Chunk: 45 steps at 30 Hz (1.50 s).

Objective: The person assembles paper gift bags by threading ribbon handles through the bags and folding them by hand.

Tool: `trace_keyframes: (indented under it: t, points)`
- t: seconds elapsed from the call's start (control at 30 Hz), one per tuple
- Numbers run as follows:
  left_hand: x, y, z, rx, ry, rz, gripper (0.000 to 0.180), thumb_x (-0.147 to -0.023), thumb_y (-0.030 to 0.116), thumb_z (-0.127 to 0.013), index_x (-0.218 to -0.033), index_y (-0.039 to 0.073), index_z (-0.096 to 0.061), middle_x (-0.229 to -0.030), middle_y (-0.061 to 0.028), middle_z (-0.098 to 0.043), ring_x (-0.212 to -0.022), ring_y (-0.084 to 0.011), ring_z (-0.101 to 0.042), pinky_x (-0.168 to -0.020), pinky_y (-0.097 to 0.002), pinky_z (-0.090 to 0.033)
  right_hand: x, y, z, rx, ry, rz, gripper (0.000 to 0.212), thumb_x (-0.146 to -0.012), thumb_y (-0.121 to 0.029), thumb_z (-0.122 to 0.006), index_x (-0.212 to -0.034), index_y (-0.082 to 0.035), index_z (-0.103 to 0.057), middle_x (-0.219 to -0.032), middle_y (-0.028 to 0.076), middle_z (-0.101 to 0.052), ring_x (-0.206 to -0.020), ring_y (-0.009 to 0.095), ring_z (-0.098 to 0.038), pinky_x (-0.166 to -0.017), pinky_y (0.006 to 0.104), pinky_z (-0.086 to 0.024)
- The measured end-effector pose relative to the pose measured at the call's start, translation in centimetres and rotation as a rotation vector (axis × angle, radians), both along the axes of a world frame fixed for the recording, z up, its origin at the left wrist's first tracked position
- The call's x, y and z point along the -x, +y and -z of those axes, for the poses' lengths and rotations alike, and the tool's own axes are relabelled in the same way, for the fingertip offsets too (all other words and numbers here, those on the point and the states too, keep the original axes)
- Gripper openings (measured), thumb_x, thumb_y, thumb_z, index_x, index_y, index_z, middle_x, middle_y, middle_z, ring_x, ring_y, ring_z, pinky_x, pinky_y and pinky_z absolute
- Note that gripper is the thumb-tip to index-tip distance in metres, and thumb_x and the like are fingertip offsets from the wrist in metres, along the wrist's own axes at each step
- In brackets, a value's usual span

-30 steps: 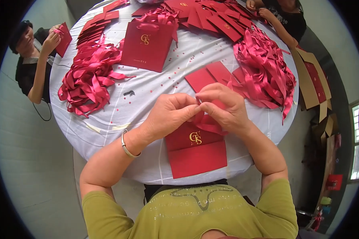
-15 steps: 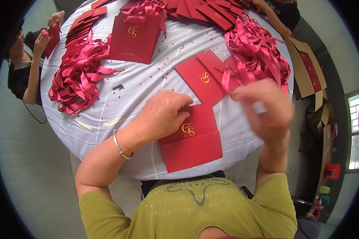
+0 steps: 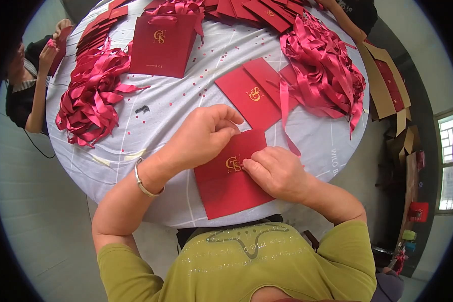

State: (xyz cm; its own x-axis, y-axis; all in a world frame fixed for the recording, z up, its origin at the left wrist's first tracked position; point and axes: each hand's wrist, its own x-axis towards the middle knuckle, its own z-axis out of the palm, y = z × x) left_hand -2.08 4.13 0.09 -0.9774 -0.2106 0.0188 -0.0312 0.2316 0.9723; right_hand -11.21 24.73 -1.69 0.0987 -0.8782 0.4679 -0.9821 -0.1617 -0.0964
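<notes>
A flat red paper gift bag (image 3: pixel 231 194) with a gold emblem lies at the table's near edge. My left hand (image 3: pixel 206 133) is closed in a pinch at its far edge; the fingertips hide what they grip. Over the bag's right side rests my right hand (image 3: pixel 279 173), its thumb and fingers pressed together beside the emblem. A tiny pink bit shows at that thumb tip, too small to name. Just beyond, another folded red bag (image 3: pixel 254 95) lies askew, beside a heap of pink-red ribbons (image 3: pixel 322 75). One loose ribbon (image 3: pixel 285 113) trails from the heap toward my right hand.
An upright red bag (image 3: pixel 161 55) stands farther back, near a second ribbon heap (image 3: pixel 90 100) at left. Stacked red bags (image 3: pixel 254 15) line the far side. Small red dots litter the white cloth (image 3: pixel 176 121). Two other people work around the table; an opened carton (image 3: pixel 377 80) stands at right.
My right hand has come down from beside the ribbon heap onto the bag's right side. A ribbon now hangs loose from the heap. My left hand keeps its pinch.
</notes>
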Motion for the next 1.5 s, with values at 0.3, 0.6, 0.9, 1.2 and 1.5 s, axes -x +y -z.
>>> trace_keyframes:
  t: [0.3,0.6,0.9,1.2,1.5]
  points:
    - [0.8,-0.9,0.7,-0.104,-0.336,0.178,0.014,-0.087,0.003,-0.064,-0.098,-0.006,-0.068,-0.083,-0.0098,-0.071,-0.075,-0.0111,-0.064,-0.069,-0.0264,-0.053,0.6,-0.4,0.4,0.097,-0.537,-0.003,0.022,-0.074,0.001,-0.077,-0.092,-0.001,-0.064,-0.084,0.011,-0.066,-0.074,0.027,-0.065,-0.062,0.0343,-0.052]
    - [0.7,-1.5,0.6,-0.261,-0.401,0.235,0.008,-0.093,0.002,-0.063,-0.1,-0.001,-0.065,-0.083,0.002,-0.066,-0.075,-0.0026,-0.058,-0.068,-0.018,-0.047,1.4,-0.4,-1.4,0.048,-0.829,0.157,0.011,-0.08,0.004,-0.071,-0.09,0.001,-0.068,-0.086,0.01,-0.068,-0.073,0.016,-0.065,-0.062,0.0269,-0.051]
    - [0.7,-1.4,0.6,-0.26,-0.428,0.244,0.009,-0.093,0.002,-0.062,-0.101,-0.001,-0.065,-0.085,0.0004,-0.067,-0.076,-0.0038,-0.059,-0.068,-0.0185,-0.048,1.6,-1.4,-1.1,0.071,-0.713,0.219,0.01,-0.081,-0.002,-0.074,-0.088,0.0,-0.067,-0.077,0.011,-0.065,-0.067,0.022,-0.063,-0.061,0.0304,-0.05]
    - [0.5,-1.1,1.0,-0.273,-0.38,0.207,0.011,-0.089,0.002,-0.064,-0.098,-0.002,-0.068,-0.083,-0.0048,-0.069,-0.075,-0.0085,-0.061,-0.068,-0.0239,-0.051,1.5,-1.8,-0.5,0.119,-0.566,0.204,0.012,-0.08,0.0,-0.072,-0.085,-0.001,-0.062,-0.077,0.011,-0.063,-0.067,0.027,-0.063,-0.06,0.0344,-0.05]
    - [0.4,-0.8,1.2,-0.239,-0.326,0.179,0.01,-0.089,0.001,-0.063,-0.096,-0.003,-0.067,-0.083,-0.0063,-0.069,-0.075,-0.0092,-0.062,-0.067,-0.0245,-0.051,1.2,-2.0,-0.4,0.134,-0.246,0.143,0.016,-0.079,-0.002,-0.07,-0.089,-0.003,-0.059,-0.082,0.01,-0.059,-0.066,0.025,-0.062,-0.055,0.0342,-0.051]
